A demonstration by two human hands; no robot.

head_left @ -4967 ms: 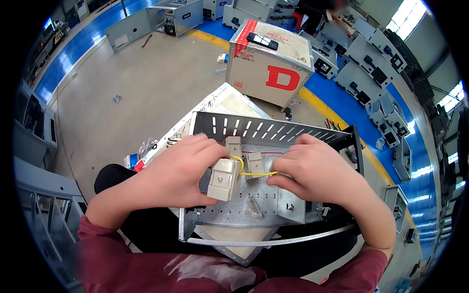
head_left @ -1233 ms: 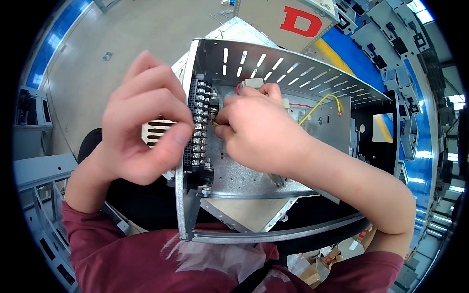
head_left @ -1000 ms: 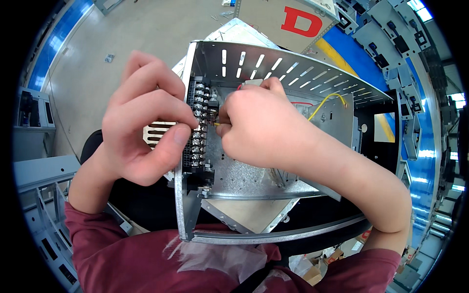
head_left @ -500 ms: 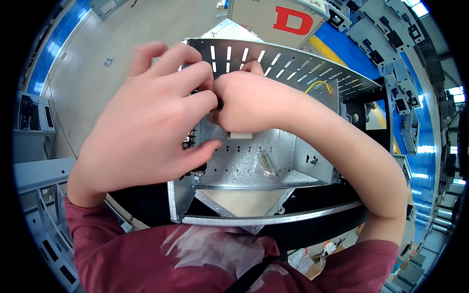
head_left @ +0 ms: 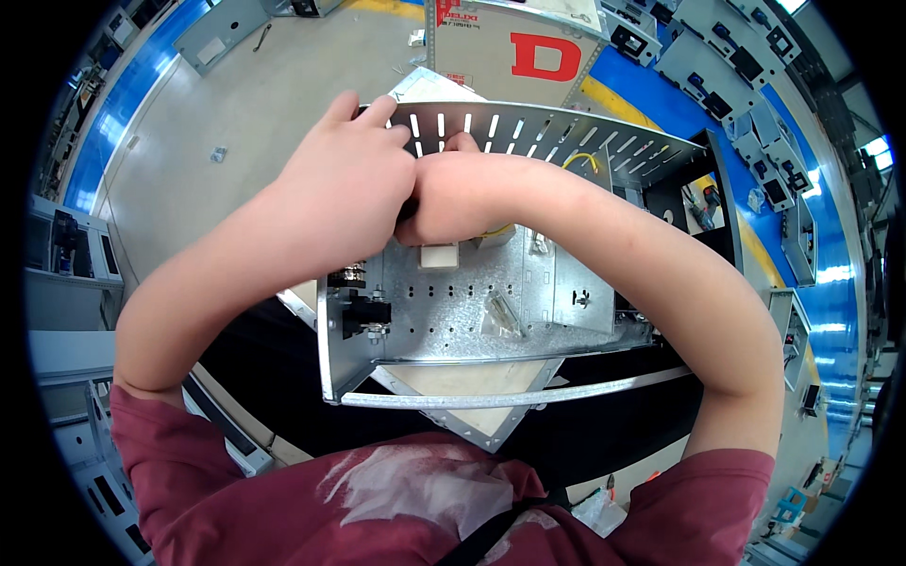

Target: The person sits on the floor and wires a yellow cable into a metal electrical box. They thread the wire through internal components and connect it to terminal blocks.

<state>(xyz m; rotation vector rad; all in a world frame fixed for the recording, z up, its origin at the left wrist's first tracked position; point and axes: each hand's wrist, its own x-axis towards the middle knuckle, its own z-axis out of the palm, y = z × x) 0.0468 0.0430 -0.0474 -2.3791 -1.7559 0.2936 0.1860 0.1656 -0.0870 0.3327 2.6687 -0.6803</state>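
Observation:
A metal enclosure (head_left: 585,283) with a slotted far wall lies open in front of me. Both my hands meet over its far left part. My right hand (head_left: 462,193) is closed, its fingers curled round something dark that is mostly hidden. Against it presses my left hand (head_left: 354,174), fingers bent in near the slotted wall; what they grip is covered. Below the right hand, a cream-coloured block (head_left: 439,257) sits on the perforated base. Black terminal parts with bolts (head_left: 366,314) are fixed at the left side wall. A yellow wire (head_left: 582,158) arches near the far wall.
A small clear bag of parts (head_left: 502,316) lies on the enclosure's base. Beyond stands a large carton (head_left: 472,52) with a red letter. Grey cabinets (head_left: 71,264) stand at the left, and panels with black fittings (head_left: 736,66) line the far right.
My left hand has moved away from me and closed in against the right hand; its fingers were spread before. The black terminal parts at the left wall now show.

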